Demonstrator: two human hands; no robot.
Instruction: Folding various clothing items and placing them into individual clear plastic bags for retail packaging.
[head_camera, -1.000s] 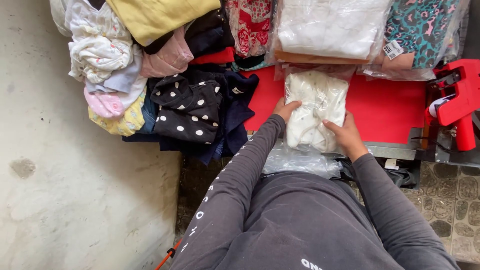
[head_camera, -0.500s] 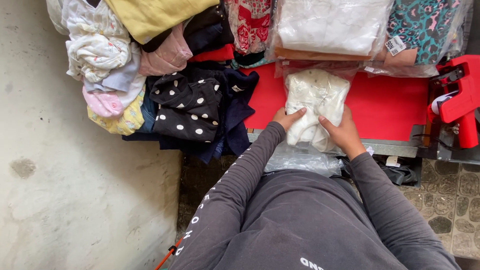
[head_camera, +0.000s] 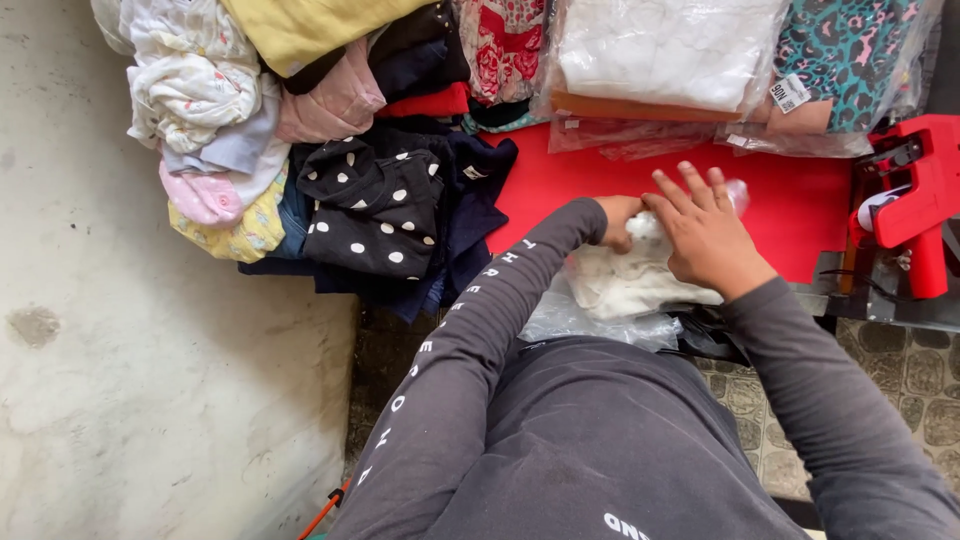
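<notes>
The white garment (head_camera: 630, 285) is soft matt cloth in glossy clear plastic; the red tabletop (head_camera: 790, 215) looks smooth and matt.

There is only the one view, from a camera worn on the person's head, looking almost straight down over their own chest and dark sleeves. It faces away from the body, toward the red surface (head_camera: 780, 210) in front, which fills the upper middle of the frame. The view sits close: the left hand (head_camera: 618, 220) and right hand (head_camera: 705, 235) lie near the centre. The heap of clothes (head_camera: 300, 130) runs off the top edge, the concrete floor (head_camera: 150, 380) fills the left.
</notes>
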